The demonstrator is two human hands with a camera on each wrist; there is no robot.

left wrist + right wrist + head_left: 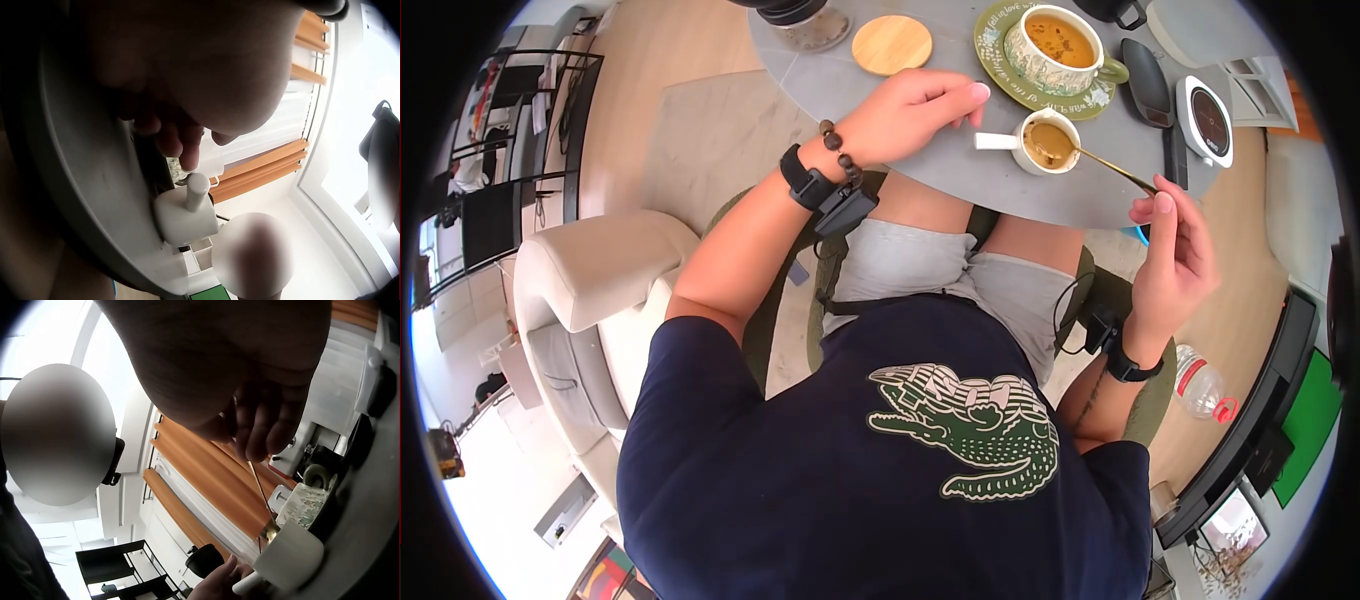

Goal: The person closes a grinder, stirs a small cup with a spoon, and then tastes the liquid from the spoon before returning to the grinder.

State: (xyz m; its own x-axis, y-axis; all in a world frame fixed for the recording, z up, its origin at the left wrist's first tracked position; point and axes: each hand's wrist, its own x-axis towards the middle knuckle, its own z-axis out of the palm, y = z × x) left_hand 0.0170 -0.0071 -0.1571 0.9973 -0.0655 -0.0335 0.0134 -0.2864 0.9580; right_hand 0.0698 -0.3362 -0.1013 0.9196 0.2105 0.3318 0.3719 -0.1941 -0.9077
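A small white cup (1048, 142) with a side handle and brown liquid stands at the table's near edge. My right hand (1175, 265) pinches a thin gold spoon (1115, 170), whose lower end is in that liquid. The left hand (910, 115) is left of the cup's handle, fingers loosely bent and holding nothing. In the left wrist view, the cup (184, 219) is below the left hand (187, 69). The right wrist view has the cup (290, 556) below the right hand (250, 381), with the spoon (261, 490) running down to it.
Behind the cup, a patterned cup (1055, 50) of orange-brown liquid sits on a green saucer (1000, 75). A wooden coaster (891, 45) and a glass jar (815, 30) lie toward the back left. To the right are a dark device (1145, 85) and a white scale (1205, 120).
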